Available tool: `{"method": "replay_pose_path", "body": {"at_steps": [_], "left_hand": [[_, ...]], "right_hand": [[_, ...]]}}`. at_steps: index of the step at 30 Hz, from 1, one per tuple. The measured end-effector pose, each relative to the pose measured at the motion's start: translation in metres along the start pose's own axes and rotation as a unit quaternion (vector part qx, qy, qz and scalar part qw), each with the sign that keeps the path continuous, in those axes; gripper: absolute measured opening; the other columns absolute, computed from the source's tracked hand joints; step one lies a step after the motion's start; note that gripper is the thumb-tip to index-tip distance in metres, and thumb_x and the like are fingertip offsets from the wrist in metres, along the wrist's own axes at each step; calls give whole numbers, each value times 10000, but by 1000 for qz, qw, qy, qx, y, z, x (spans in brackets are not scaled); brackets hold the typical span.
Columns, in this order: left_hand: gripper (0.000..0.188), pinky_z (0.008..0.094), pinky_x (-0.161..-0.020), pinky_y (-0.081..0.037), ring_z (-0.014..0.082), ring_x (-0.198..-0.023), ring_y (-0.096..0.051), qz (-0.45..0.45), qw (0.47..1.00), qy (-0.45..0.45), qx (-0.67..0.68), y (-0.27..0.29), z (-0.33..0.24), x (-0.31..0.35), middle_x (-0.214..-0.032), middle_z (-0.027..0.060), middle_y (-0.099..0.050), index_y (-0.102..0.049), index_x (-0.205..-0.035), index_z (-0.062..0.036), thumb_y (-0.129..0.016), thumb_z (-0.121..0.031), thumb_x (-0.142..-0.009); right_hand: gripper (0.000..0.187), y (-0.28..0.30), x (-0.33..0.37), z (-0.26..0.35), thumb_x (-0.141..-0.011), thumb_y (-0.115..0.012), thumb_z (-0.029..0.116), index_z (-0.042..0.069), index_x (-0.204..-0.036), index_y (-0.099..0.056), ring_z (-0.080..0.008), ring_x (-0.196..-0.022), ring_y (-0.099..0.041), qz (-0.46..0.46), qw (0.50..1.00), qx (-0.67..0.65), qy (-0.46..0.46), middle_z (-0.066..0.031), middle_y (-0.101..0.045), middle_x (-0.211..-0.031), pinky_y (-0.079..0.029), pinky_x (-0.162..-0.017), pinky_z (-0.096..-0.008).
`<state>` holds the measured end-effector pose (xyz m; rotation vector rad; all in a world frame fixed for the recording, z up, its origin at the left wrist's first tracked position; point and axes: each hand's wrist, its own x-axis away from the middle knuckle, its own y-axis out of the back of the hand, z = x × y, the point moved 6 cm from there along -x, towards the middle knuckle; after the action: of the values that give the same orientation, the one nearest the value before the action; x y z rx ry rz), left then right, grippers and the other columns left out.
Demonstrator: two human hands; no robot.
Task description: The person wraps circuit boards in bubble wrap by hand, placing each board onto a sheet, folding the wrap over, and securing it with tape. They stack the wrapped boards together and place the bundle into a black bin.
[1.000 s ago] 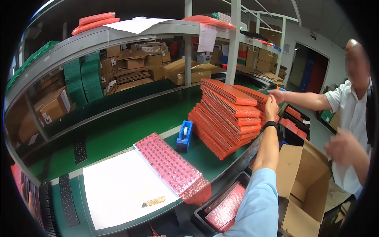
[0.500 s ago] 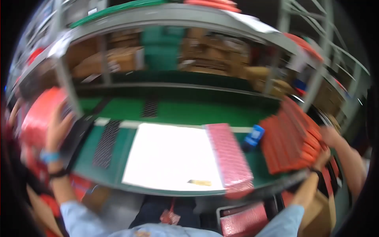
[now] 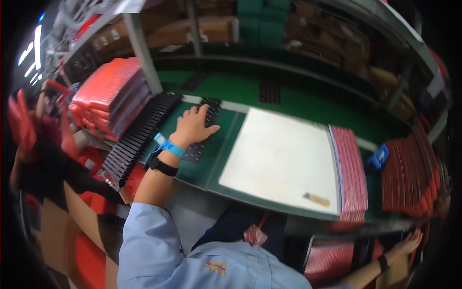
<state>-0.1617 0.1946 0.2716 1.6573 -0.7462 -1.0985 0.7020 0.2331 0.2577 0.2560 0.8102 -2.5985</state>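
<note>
My left hand (image 3: 195, 127) is spread over a black perforated strip (image 3: 211, 111) on the green worktop, its fingers apart and holding nothing. A blue band and a black band circle that wrist. To its right lies a large white board (image 3: 279, 161) with a small tan label near its front edge. A narrow stack of pink bubble-wrap pouches (image 3: 350, 168) sits along the board's right side. Low at the right, my right hand (image 3: 410, 242) is below the table edge, fingers stretched out, with nothing visible in it. Above it stands a stack of red-orange padded pieces (image 3: 409, 176).
A black ribbed strip (image 3: 144, 132) runs along the table's left end, beside a tall red wrapped stack (image 3: 110, 96). A blue tape dispenser (image 3: 378, 158) stands right of the pouches. A co-worker (image 3: 45, 164) is at the far left, near an open cardboard box (image 3: 55, 221). Shelf posts rise behind.
The view has turned left. My left hand has gone from beside the red wrapped stack to over the perforated strip. My right hand has left the red-orange stack and dropped below the table edge.
</note>
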Motion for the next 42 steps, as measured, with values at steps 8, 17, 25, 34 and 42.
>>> {"method": "replay_pose_path", "body": {"at_steps": [8, 17, 25, 34, 42], "left_hand": [[399, 451, -980, -451, 387, -1152, -554, 25, 910, -301, 284, 21, -108, 146, -1246, 210, -575, -589, -1195, -41, -695, -134, -822], [472, 374, -902, -501, 261, -1107, -625, 266, 744, -214, 575, -105, -125, 234, -1199, 147, -639, -574, -1264, -24, -717, -225, -862], [630, 355, -930, -485, 246, -1058, -640, 514, 554, -329, 566, -39, -216, 215, -1137, 160, -666, -482, -1350, -22, -759, -172, -804], [615, 294, -908, -476, 187, -1022, -618, 228, 652, -374, 619, 10, -186, 173, -1148, 118, -647, -501, -1331, -20, -765, -109, -783], [761, 362, -1017, -434, 212, -1155, -555, 296, 533, -360, 706, -5, -214, 142, -1310, 126, -547, -379, -1437, -55, -783, -156, -801]], "right_hand": [[380, -55, 401, 53, -860, -661, 136, -14, -1202, -593, -216, -969, -657, 834, 475, 121, -254, -117, -679, -1019, -518, -834, -319], [256, -3, 518, -31, -797, -764, 141, 32, -1010, -673, -225, -788, -672, 825, 502, 245, 84, -121, -671, -920, -533, -688, -324], [152, -168, 378, 215, -876, -629, -30, -6, -1027, -635, -77, -695, -604, 561, 821, -16, 110, -40, -657, -893, -482, -615, -196], [236, -205, 340, 266, -892, -621, 76, -5, -1113, -596, -117, -852, -577, 674, 737, -36, 34, -48, -564, -1025, -457, -788, -222], [368, -213, 292, 318, -862, -646, 167, -14, -1174, -575, -139, -1047, -553, 596, 723, 215, 276, -87, -552, -1191, -449, -895, -288]]}}
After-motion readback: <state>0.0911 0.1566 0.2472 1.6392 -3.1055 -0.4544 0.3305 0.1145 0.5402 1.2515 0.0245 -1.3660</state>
